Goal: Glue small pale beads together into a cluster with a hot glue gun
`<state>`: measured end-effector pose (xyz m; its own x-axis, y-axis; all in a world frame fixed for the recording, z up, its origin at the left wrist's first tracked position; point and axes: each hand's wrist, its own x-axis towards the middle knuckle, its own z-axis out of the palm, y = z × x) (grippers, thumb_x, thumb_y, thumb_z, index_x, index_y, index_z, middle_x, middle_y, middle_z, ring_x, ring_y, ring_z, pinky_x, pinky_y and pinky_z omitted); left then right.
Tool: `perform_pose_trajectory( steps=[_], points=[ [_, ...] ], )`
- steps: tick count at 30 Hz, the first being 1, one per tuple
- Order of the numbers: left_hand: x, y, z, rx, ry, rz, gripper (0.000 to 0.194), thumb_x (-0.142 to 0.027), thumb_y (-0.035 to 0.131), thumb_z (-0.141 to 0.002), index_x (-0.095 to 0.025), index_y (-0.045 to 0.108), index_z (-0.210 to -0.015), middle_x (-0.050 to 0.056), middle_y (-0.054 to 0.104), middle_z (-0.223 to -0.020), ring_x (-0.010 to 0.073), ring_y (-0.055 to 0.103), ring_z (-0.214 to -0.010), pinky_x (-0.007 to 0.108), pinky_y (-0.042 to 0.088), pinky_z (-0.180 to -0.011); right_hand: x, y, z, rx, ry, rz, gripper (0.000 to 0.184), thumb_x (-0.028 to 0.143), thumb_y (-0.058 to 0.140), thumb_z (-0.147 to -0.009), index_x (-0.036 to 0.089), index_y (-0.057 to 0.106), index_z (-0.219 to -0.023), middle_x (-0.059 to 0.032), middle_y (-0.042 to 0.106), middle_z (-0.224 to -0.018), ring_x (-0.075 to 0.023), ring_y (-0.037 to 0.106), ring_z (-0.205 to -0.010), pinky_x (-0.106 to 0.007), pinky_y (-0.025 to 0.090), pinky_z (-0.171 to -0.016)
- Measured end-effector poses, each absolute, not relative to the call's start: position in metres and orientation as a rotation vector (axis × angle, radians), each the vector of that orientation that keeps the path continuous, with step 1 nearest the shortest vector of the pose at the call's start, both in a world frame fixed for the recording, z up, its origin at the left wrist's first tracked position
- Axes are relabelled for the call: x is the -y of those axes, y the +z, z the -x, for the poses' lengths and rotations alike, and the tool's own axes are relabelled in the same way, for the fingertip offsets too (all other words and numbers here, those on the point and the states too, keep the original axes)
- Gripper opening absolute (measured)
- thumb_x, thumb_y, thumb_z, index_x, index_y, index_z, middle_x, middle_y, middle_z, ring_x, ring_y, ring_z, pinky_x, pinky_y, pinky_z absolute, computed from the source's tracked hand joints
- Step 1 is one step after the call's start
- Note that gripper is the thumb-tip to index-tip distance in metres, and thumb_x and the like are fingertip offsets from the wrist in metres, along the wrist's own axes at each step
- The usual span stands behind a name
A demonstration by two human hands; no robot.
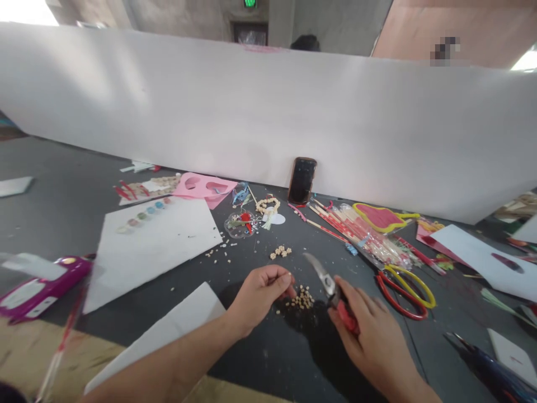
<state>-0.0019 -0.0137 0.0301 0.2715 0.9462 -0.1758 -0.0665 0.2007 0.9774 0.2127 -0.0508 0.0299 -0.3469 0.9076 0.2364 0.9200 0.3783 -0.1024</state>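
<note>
My left hand (pixel 262 294) is curled in a pinch just left of a small pile of pale beads (pixel 302 299) on the dark table; what the fingertips pinch is too small to name. My right hand (pixel 369 330) grips red-handled cutters (pixel 331 291), whose metal blade points up and left, beside the same pile. A second little cluster of beads (pixel 281 252) lies further back.
A phone (pixel 302 180) leans on the white board wall (pixel 268 112). White paper with coloured dots (pixel 151 240), pink card (pixel 205 187), a bead loop (pixel 267 205), a pack of sticks (pixel 369 238), red-and-yellow scissors (pixel 405 288) and a purple device (pixel 42 288) lie around.
</note>
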Motion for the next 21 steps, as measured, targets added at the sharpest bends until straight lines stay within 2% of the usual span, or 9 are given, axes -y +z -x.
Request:
perform_pose_trajectory(
  steps=[4, 10, 17, 19, 21],
  points=[
    [0.015, 0.028, 0.001, -1.047, 0.853, -1.156, 0.026, -0.039, 0.055, -0.075, -0.014, 0.062, -0.078, 0.003, 0.064, -0.066, 0.0101, 0.048, -0.056, 0.02, 0.034, -0.054, 0.035, 0.027, -0.234, 2.224, -0.206, 1.85, 0.047, 0.042, 0.04, -0.085, 0.016, 0.039, -0.125, -0.0118, 0.061, -0.105, -0.0277, 0.059, -0.092, -0.04, 0.047, -0.074],
    [0.017, 0.025, -0.002, -1.044, 0.782, -1.206, 0.028, -0.041, 0.057, -0.073, -0.014, 0.063, -0.075, 0.003, 0.065, -0.066, 0.0091, 0.045, -0.052, 0.019, 0.031, -0.05, 0.027, 0.018, -0.249, 2.223, -0.315, 1.966, 0.051, 0.048, 0.042, -0.083, 0.017, 0.04, -0.123, -0.013, 0.061, -0.105, -0.0285, 0.061, -0.09, -0.04, 0.048, -0.07],
    [0.014, 0.021, -0.001, -0.988, 0.83, -1.248, 0.031, -0.042, 0.056, -0.073, -0.013, 0.064, -0.075, 0.005, 0.065, -0.066, 0.0081, 0.043, -0.05, 0.018, 0.031, -0.048, 0.019, 0.01, -0.257, 2.284, -0.318, 1.914, 0.056, 0.055, 0.041, -0.079, 0.014, 0.045, -0.118, -0.0157, 0.062, -0.101, -0.0312, 0.061, -0.086, -0.04, 0.047, -0.067],
    [0.013, 0.018, -0.001, -0.993, 0.83, -1.228, 0.033, -0.045, 0.055, -0.073, -0.013, 0.065, -0.077, 0.004, 0.066, -0.066, 0.0069, 0.04, -0.046, 0.017, 0.029, -0.045, 0.017, 0.01, -0.257, 2.28, -0.317, 1.886, 0.054, 0.056, 0.041, -0.079, 0.015, 0.049, -0.114, -0.0157, 0.064, -0.094, -0.0333, 0.061, -0.083, -0.042, 0.046, -0.064],
    [0.011, 0.015, -0.001, -0.984, 0.817, -1.211, 0.034, -0.045, 0.056, -0.072, -0.013, 0.065, -0.079, 0.005, 0.066, -0.068, 0.0062, 0.039, -0.045, 0.017, 0.029, -0.044, 0.014, 0.01, -0.257, 2.249, -0.25, 1.765, 0.049, 0.057, 0.04, -0.078, 0.019, 0.056, -0.105, -0.0149, 0.064, -0.091, -0.0338, 0.06, -0.084, -0.043, 0.044, -0.069]
  ],
)
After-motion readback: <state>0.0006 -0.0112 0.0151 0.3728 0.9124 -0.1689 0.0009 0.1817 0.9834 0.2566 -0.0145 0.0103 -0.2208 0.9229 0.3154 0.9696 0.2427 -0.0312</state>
